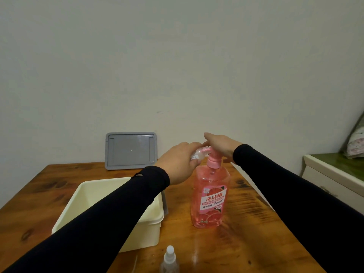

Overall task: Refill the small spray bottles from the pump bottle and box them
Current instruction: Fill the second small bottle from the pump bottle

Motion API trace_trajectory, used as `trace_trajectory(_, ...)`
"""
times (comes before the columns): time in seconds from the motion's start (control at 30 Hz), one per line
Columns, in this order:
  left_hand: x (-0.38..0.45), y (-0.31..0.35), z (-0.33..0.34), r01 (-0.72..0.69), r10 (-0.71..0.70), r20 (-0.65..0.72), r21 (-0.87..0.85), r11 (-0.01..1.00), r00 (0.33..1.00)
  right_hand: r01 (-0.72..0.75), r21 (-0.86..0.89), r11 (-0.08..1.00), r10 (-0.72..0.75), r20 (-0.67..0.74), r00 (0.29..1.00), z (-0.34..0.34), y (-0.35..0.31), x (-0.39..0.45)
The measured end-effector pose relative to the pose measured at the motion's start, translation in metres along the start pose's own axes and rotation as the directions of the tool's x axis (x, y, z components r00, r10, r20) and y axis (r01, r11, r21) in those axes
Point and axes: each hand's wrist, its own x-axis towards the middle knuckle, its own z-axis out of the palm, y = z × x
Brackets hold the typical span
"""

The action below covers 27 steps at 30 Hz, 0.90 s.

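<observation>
On the wooden table [246,243] in front of me stands the pink pump bottle [209,196] of dish soap, upright, just right of the cream plastic box [78,205]. My right hand [220,146] lies flat across the top of its pump head, palm down, fingers stretched out rather than curled around anything. My left hand [177,164] is closed around a small clear spray bottle [198,155], tilted over so that its open end meets the pump's nozzle; the bottle pokes out between my thumb and fingers, right beside the pink neck. Whether any liquid is inside it I cannot quite tell, since the view there is blurred. My left sleeve [110,211] crosses over the box, which sits open. Another small spray bottle [169,260] with a white cap stands upright at the near edge of the table, well apart from both hands. Behind the box, a grey lid [131,150] leans against the wall [177,66].
</observation>
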Motion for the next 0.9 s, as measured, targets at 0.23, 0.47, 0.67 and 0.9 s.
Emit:
trace_trajectory(0.23, 0.002, 0.001, -0.003, -0.016, 0.016, -0.010, -0.004, 1.000, 1.000, -0.010, 0.015, 1.000, 0.010, -0.002, 1.000, -0.001, -0.002, 0.002)
trace_trajectory(0.47, -0.001, -0.001, 0.004, 0.000, -0.001, 0.026, 0.018, 1.000, 1.000, -0.019, 0.016, 1.000, 0.019, -0.002, 1.000, 0.007, 0.005, 0.003)
trace_trajectory(0.67, 0.001, 0.004, -0.004, -0.010, 0.010, -0.010, -0.009, 1.000, 1.000, 0.001, 0.006, 1.000, -0.001, -0.005, 1.000, -0.006, -0.005, -0.001)
trace_trajectory(0.9, -0.001, -0.001, 0.005, -0.002, 0.002, 0.016, 0.006, 1.000, 1.000, 0.017, 0.047, 0.999, -0.017, -0.009, 1.000, 0.007, 0.009, 0.003)
